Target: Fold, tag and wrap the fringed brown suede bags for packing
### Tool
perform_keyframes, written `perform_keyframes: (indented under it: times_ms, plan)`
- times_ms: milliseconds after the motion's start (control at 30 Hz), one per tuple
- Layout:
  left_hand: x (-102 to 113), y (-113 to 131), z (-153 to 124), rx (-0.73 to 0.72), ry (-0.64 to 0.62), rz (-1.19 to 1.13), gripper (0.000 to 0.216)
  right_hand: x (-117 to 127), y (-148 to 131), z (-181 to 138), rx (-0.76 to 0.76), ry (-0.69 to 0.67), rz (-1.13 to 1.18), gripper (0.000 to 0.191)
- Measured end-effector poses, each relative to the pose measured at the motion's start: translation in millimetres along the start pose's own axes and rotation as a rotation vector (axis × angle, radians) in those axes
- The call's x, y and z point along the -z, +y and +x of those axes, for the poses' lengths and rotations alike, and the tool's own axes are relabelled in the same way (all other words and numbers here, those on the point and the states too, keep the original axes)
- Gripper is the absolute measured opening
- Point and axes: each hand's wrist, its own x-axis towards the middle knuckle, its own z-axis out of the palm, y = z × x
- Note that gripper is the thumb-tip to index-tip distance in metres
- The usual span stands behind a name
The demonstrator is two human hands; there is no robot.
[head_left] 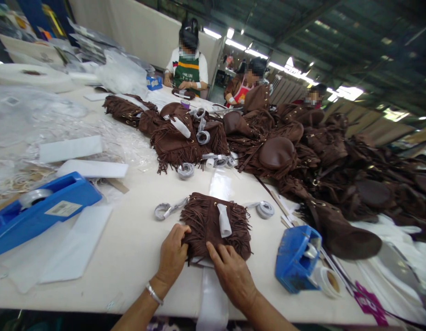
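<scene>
While the brown fringed bag [208,220] is lying in the middle of the surface [137,257], both hands are touching its lower part: the left hand [171,252] is resting bent fingers at the seven-o'clock corner, the right hand [232,272] on the front near six. Whether they are really gripping, I cannot tell. The bag is looking light and soft, probably not slippery; its body edges seem better for holding than the loose strands. A white-wrapped piece [224,221] is lying on its front, toward two o'clock. Wrapped coils [264,210] are sticking out near ten and two, and could catch. A shiny strip [213,299] is running underneath, twelve to six. Farther, brown bags [277,152] are heaping between eleven and three, a long blue tape dispenser [37,225] is standing at nine, and a shorter blue dispenser [290,257] is obstructing four.
</scene>
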Motion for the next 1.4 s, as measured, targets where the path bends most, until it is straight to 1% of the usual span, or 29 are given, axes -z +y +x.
perform_keyframes:
  times_ms: [200,300,400,467,567,600,667,733,767,833,867,900,933,967,1000,1033,1067,1100,1167,1200,1267,1300,1333,1400]
  plan:
    - [3,2,4,0.001,-0.018,0.009,0.027,0,-2,-3,0.005,0.006,-0.037,0.069]
    - [1,1,4,0.004,-0.013,0.054,0.024,-4,-6,-8,0.009,0.047,-0.062,0.067]
    - [1,2,-1,0.002,-0.027,0.139,0.024,-8,-12,-16,-0.019,0.103,-0.061,0.065]
    - [7,3,-6,-0.009,-0.074,0.203,0.023,-11,-15,-20,-0.047,0.128,-0.05,0.064]
    - [26,7,-11,-0.024,-0.168,0.292,0.02,-13,-18,-25,-0.062,0.147,-0.025,0.062]
    - [34,10,-11,-0.03,-0.183,0.322,0.02,-14,-19,-26,-0.064,0.152,-0.018,0.062]
    - [50,22,-3,-0.059,-0.173,0.366,0.027,-16,-19,-27,-0.067,0.161,-0.008,0.061]
    - [65,40,12,-0.077,-0.14,0.317,0.033,-17,-20,-27,-0.073,0.169,-0.001,0.06]
    - [72,51,21,-0.05,-0.134,0.246,0.031,-18,-20,-27,-0.076,0.174,0.003,0.06]
    - [82,74,38,0.098,-0.109,0.066,0.023,-18,-20,-26,-0.085,0.187,0.012,0.059]
    - [83,84,44,0.165,-0.042,0.021,0.022,-18,-21,-26,-0.09,0.194,0.014,0.058]
    - [82,92,47,0.19,0.042,0.02,0.021,-17,-20,-26,-0.095,0.202,0.014,0.058]
    - [76,97,46,0.151,0.119,0.057,0.021,-17,-20,-25,-0.097,0.209,0.011,0.057]
    - [67,99,43,0.057,0.166,0.122,0.023,-16,-20,-24,-0.098,0.215,0.006,0.056]
    - [54,97,36,-0.075,0.155,0.197,0.026,-16,-20,-24,-0.096,0.223,0.0,0.056]
    - [39,93,27,-0.214,0.073,0.261,0.032,-17,-20,-23,-0.09,0.232,-0.007,0.054]
    - [22,85,16,-0.307,-0.016,0.335,0.038,-20,-20,-24,-0.079,0.245,-0.014,0.053]
    - [5,75,6,-0.351,-0.067,0.424,0.044,-24,-20,-25,-0.066,0.254,-0.022,0.051]
    - [-23,53,-12,-0.304,-0.049,0.574,0.056,-34,-20,-29,-0.044,0.256,-0.045,0.05]
    - [-33,43,-18,-0.299,-0.05,0.616,0.061,-40,-19,-31,-0.026,0.252,-0.059,0.049]
    - [-43,26,-26,-0.285,-0.055,0.665,0.067,-44,-13,-33,0.019,0.248,-0.086,0.048]
    - [-44,21,-28,-0.287,-0.058,0.679,0.068,-41,-8,-31,0.049,0.256,-0.089,0.045]
    - [-44,17,-29,-0.288,-0.054,0.691,0.068,-32,-2,-25,0.086,0.248,-0.069,0.04]
    - [-43,14,-29,-0.298,-0.046,0.711,0.069,-1,12,1,0.143,0.158,0.034,0.024]
